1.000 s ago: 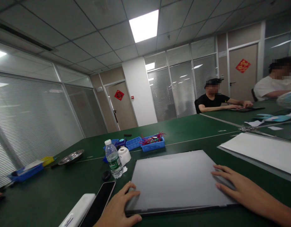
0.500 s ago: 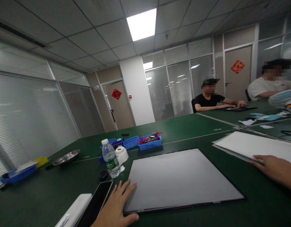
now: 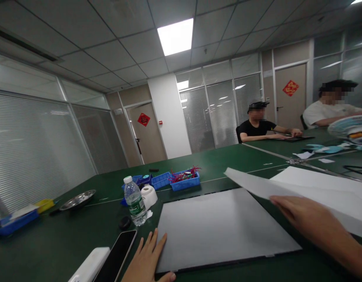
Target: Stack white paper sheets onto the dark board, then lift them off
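Note:
A thin grey-white panel (image 3: 216, 231) with a dark border lies flat in front of me on the green table. My left hand (image 3: 147, 254) rests palm down at its near left corner, fingers spread and touching the left edge. At the right, my right hand (image 3: 310, 221) grips a thin white sheet (image 3: 253, 183) by its near edge. The sheet is raised and tilted, its far left corner reaching over the panel's upper right corner. Beneath and behind it lies another white sheet (image 3: 298, 176) on the table. My right fingertips are partly hidden.
Left of the panel are a phone (image 3: 118, 254), a white box (image 3: 91, 264) and a water bottle (image 3: 134, 203). Blue trays (image 3: 185, 184), one with red wires, sit beyond it. A metal pan (image 3: 78, 200) is farther left. Two people (image 3: 256, 127) sit across, near a fan (image 3: 350, 127).
My right hand has moved left and lifted a white sheet off the stack, bringing it to the panel's right side. My left hand stays at the panel's left edge.

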`<state>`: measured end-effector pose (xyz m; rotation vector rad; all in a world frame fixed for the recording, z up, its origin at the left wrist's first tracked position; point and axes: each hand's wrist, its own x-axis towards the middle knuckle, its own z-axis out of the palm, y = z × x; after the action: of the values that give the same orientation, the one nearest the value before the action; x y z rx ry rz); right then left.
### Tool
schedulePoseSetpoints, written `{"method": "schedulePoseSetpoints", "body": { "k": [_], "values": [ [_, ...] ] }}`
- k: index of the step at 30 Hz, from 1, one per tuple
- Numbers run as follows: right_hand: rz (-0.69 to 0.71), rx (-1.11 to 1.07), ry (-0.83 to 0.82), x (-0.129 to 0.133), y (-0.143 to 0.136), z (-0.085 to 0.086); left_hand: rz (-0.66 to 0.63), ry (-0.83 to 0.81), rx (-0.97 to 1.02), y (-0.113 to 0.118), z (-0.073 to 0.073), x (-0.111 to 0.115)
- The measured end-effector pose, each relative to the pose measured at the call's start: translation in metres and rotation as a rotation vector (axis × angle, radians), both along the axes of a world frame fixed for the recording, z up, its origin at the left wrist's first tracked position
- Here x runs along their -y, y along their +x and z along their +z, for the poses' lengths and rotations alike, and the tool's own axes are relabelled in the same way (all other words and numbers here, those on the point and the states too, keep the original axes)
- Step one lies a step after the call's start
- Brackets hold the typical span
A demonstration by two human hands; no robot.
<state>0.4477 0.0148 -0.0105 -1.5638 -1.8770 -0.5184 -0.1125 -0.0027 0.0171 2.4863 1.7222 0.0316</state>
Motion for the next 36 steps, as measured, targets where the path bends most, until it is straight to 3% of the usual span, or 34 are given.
{"method": "schedulePoseSetpoints", "body": {
  "k": [4, 8, 11, 16, 19, 23, 29, 33, 36],
  "values": [
    [0.301, 0.168, -0.087, 0.018, -0.073, 0.000, 0.058, -0.019, -0.019, 0.010, 0.004, 0.002],
    [0.492, 0.277, -0.178, 0.036, -0.105, 0.005, 0.117, -0.024, 0.001, 0.016, 0.005, 0.004],
    [0.407, 0.209, -0.207, 0.032, -0.091, 0.002, 0.157, -0.006, 0.030, 0.017, 0.005, 0.004],
    [-0.013, -0.051, -0.274, 0.000, -0.024, -0.010, 0.159, 0.047, 0.050, 0.015, 0.002, 0.001],
    [-0.157, -0.104, -0.384, -0.008, 0.010, -0.010, 0.107, 0.093, 0.074, 0.011, 0.000, -0.001],
    [-0.137, -0.140, -0.468, -0.007, 0.018, -0.011, 0.018, 0.170, 0.116, 0.003, -0.004, -0.003],
    [-0.019, -0.126, -0.501, 0.004, -0.033, -0.016, -0.138, 0.262, 0.158, -0.007, -0.005, -0.002],
    [0.113, -0.054, -0.438, 0.015, -0.059, -0.012, -0.159, 0.247, 0.100, -0.006, 0.002, 0.001],
    [0.161, -0.026, -0.344, 0.012, -0.052, -0.010, -0.168, 0.217, 0.079, -0.004, 0.005, 0.001]
  ]
}}
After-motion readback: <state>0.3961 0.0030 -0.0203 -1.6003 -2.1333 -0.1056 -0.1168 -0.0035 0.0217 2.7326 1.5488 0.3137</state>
